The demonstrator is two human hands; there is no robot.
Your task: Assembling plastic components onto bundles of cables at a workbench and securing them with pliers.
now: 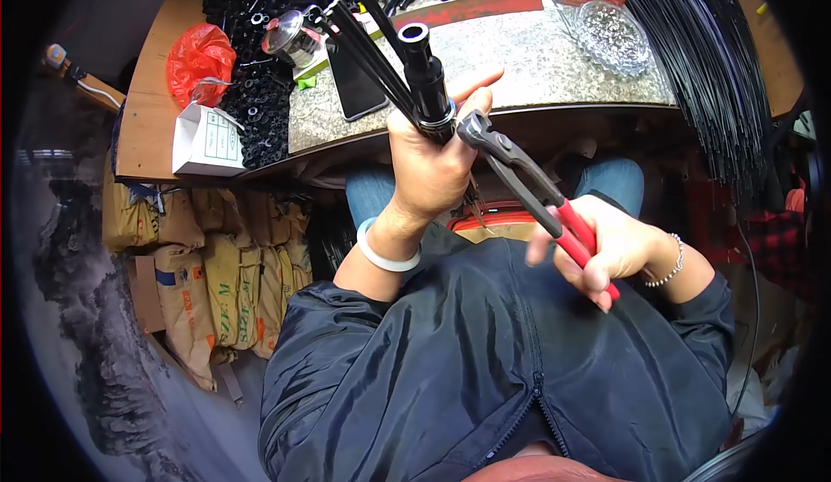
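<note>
My left hand [430,170] is wrapped round a bundle of thin black rods [368,62] and a black tubular hub [424,80] with a ringed open end, which look like umbrella ribs and their runner. My right hand [610,244] grips the red handles of a pair of pincers [523,179]. Their dark metal jaws are at the lower end of the hub, beside my left thumb. Whether wire lies between the jaws is too small to tell.
Beyond my hands is a worktable with a speckled board [493,58]. On it are a phone [357,80], a glass dish [612,38], a white box [208,140], a red plastic bag [201,60] and heaps of black parts. Long black rods [705,67] hang over the right edge. Sacks [229,296] stand at left.
</note>
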